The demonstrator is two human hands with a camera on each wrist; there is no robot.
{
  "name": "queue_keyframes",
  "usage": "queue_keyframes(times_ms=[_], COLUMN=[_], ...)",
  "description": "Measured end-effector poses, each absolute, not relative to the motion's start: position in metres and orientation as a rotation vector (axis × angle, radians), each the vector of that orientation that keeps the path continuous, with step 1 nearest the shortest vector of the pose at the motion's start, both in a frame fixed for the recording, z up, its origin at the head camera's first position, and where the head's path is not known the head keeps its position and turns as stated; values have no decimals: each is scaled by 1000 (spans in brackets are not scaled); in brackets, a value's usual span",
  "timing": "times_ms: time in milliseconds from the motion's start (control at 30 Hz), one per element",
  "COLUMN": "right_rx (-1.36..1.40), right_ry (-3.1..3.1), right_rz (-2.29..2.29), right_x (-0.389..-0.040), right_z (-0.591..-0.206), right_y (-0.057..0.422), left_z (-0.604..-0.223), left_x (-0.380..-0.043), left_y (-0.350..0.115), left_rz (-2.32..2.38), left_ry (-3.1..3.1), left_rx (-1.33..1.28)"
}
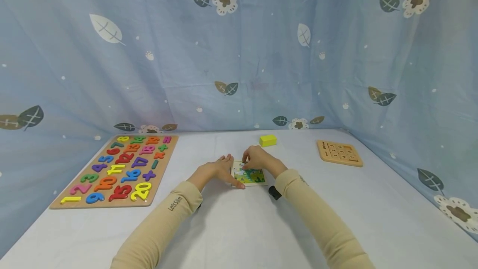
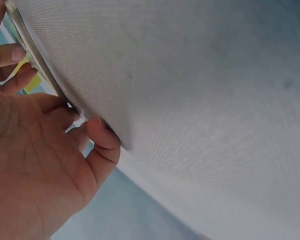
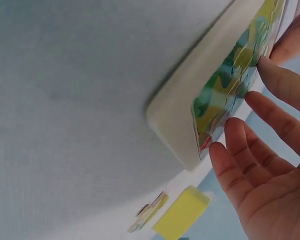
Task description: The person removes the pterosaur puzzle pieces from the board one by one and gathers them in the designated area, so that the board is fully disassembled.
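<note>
A small jigsaw puzzle [image 1: 257, 176] with a green and blue picture and a pale frame lies flat in front of me. My left hand [image 1: 220, 171] spreads around its left corner, fingers along the left side and thumb at the near edge. In the left wrist view, the fingers of this left hand [image 2: 45, 155] meet the tray's edge and the cloth. My right hand [image 1: 257, 158] reaches over the puzzle from the right. The right wrist view has that right hand [image 3: 270, 165] with separated, slightly bent fingers, their tips on the picture.
A yellow block [image 1: 268, 140] stands behind the right hand, with a thin flat piece [image 3: 147, 212] close to it. A wooden board with coloured numbers [image 1: 160, 177] lies at left. A small wooden number board [image 1: 340, 160] lies at right. A patterned curtain [image 1: 239, 53] hangs behind.
</note>
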State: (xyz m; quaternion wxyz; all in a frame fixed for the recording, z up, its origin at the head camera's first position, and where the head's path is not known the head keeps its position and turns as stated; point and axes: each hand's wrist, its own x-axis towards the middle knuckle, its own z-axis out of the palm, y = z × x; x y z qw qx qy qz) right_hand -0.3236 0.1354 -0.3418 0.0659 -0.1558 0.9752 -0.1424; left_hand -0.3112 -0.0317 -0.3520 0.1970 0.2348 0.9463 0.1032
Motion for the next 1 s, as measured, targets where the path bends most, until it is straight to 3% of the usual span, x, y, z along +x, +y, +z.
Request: queue_keyframes(times_ms=[1000], right_rx=[-451], right_ry=[2946], right_rz=[-449], right_x=[-326], right_z=[-348], right_y=[134], left_z=[-355], left_x=[-311], left_y=[-31], left_rz=[294], left_ry=[2650], left_rx=[683])
